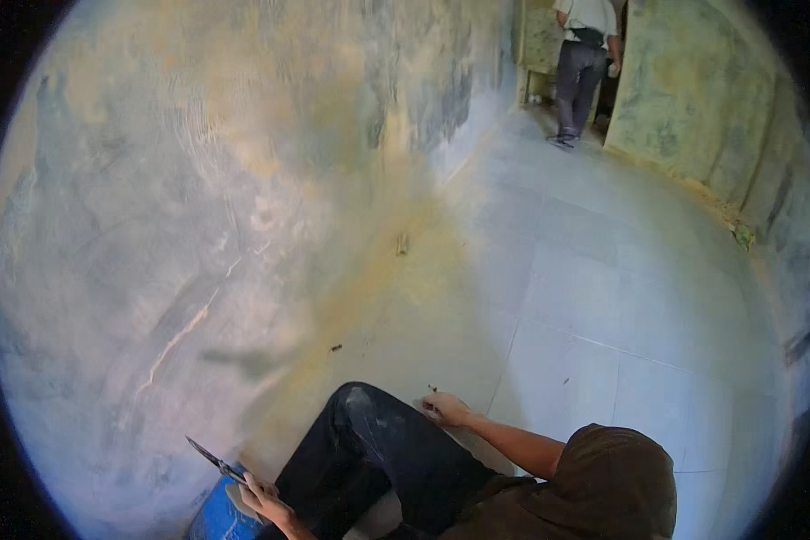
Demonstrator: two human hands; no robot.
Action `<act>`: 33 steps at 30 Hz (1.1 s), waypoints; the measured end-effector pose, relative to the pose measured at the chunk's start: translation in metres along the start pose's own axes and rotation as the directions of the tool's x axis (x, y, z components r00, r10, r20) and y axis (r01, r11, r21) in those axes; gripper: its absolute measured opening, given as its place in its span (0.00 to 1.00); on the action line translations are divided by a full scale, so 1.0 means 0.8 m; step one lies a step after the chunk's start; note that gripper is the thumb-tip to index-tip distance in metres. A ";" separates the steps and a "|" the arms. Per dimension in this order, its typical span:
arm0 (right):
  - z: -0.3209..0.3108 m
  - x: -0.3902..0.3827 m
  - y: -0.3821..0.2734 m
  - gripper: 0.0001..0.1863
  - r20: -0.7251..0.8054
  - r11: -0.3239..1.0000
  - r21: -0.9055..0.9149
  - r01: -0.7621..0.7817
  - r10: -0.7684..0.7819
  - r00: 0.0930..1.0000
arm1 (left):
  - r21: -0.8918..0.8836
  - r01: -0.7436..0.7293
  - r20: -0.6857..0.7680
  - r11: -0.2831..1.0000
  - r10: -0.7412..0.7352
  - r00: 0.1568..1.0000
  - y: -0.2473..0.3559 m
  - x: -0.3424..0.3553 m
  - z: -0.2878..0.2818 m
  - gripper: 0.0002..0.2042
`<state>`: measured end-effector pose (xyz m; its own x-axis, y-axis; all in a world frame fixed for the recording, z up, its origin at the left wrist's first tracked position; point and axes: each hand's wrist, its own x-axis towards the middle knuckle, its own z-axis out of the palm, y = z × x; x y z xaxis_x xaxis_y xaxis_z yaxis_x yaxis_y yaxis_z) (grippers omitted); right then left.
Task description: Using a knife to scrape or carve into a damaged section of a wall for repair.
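Note:
At the lower left, my left hand (pixel 265 499) grips a long, narrow metal-bladed tool (pixel 209 454), which points up toward the wall, with a pale flat piece beside it. My right hand (pixel 443 407) is low over the floor past my dark-trousered knee (pixel 360 414), fingers curled round something small and dark that I cannot make out. A blue container (pixel 214 508) sits beside my left hand. A mottled plastered wall (pixel 153 198) with a long pale crack fills the left side.
A person in a white top and dark trousers (pixel 580 81) stands at the far doorway. A patchy yellow-green wall (pixel 675 90) runs along the right, with small debris (pixel 744 237) at its foot. Pale tiled flooring (pixel 621 297) lies between the walls, with small bits (pixel 337 347) on it.

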<state>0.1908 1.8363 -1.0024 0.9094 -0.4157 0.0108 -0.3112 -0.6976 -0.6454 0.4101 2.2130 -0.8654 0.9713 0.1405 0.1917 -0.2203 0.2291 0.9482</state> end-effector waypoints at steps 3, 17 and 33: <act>-0.014 0.009 -0.003 0.08 -0.255 0.985 0.149 -0.083 0.120 0.959 | -0.014 0.076 0.000 0.997 -0.076 0.997 -0.017 0.010 -0.009 0.16; -0.015 -0.078 0.003 0.12 -0.201 0.952 0.180 -0.247 0.281 0.938 | 0.084 0.216 -0.073 0.973 -0.210 0.975 -0.027 0.013 -0.010 0.16; -0.038 -0.031 0.040 0.09 -0.299 0.920 0.316 -0.233 0.330 0.896 | 0.164 0.078 0.178 0.983 -0.108 0.978 -0.049 0.009 -0.009 0.17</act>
<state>0.1495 1.8063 -1.0000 0.6294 -0.7767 0.0254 -0.4112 -0.3605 -0.8372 0.4247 2.2122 -0.9031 0.9897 -0.0591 0.1307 -0.1259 0.0781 0.9890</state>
